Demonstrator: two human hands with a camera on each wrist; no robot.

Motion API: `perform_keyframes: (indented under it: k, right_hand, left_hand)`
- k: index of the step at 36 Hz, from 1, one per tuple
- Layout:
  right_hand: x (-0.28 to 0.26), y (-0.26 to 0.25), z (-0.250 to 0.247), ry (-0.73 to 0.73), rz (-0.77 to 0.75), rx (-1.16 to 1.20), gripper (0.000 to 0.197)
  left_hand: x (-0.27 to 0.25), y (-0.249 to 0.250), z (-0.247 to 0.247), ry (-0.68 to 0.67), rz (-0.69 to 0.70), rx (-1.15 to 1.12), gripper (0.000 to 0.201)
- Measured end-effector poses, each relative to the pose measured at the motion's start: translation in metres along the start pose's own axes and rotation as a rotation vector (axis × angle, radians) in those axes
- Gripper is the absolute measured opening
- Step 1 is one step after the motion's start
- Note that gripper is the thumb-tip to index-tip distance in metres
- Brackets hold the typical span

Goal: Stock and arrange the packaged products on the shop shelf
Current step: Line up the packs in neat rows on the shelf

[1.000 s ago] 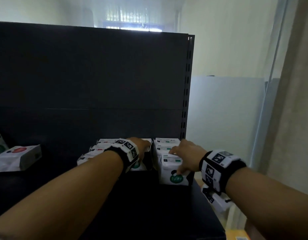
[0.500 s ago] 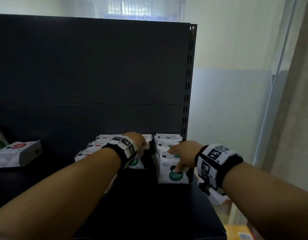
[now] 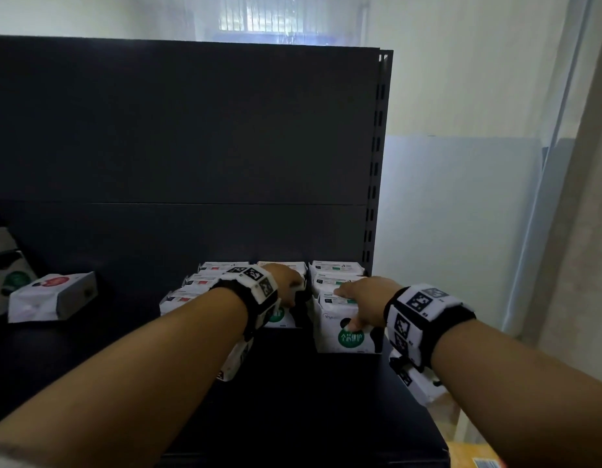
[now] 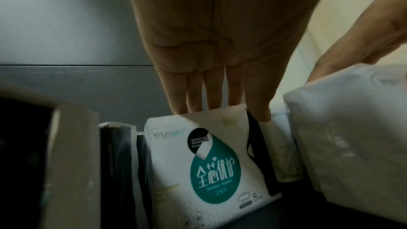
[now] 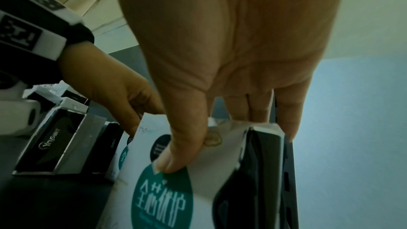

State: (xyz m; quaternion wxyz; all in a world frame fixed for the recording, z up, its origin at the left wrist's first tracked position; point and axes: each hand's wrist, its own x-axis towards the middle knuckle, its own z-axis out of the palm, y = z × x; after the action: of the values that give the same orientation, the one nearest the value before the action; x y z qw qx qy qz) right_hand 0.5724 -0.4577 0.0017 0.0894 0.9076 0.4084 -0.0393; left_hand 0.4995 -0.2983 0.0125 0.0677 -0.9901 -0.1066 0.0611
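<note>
Up at the back of the dark metal shelf (image 3: 292,417), both hands work on rows of soft, white, pillow-shaped packs with a teal teardrop label. The right hand (image 5: 231,58) pinches the front pack of the right-hand row (image 3: 346,332): its thumb (image 5: 176,154) presses the smooth printed face while the other fingers reach over the top edge behind, so this grip is closed on the pack. That pack stands upright at the shelf's right end, beside the slotted upright post (image 3: 377,163).

Left of that grip, the left hand (image 4: 220,50) has straight fingers held side by side, their tips touching the top edge of the front pack of the middle row (image 4: 198,163); this grip is flat, not curled. Further left of it stand glossy dark-faced boxes (image 5: 55,140) in a row. Well away to the left, a crinkled white pack with a red mark (image 3: 52,295) lies flat on the shelf. Banded wrist straps with black-and-white square markers (image 3: 424,319) wrap both wrists.
</note>
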Motion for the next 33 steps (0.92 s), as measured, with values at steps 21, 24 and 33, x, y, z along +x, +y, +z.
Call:
perform_keyframes:
  k: [21,24,33]
  right_hand:
    - [0.002,-0.205,-0.099,0.114,-0.443,0.203,0.045]
    - [0.011,-0.248,-0.108,0.123,-0.477,0.195,0.044]
    - [0.068,-0.375,-0.123,0.164,-0.454,0.121,0.047]
  left_hand:
    - [-0.148,-0.159,-0.002,0.310,-0.404,-0.305,0.036]
    - [-0.173,-0.207,0.003,0.340,-0.485,-0.321,0.037]
    - [-0.235,-0.349,0.027,0.372,-0.664,-0.257,0.028]
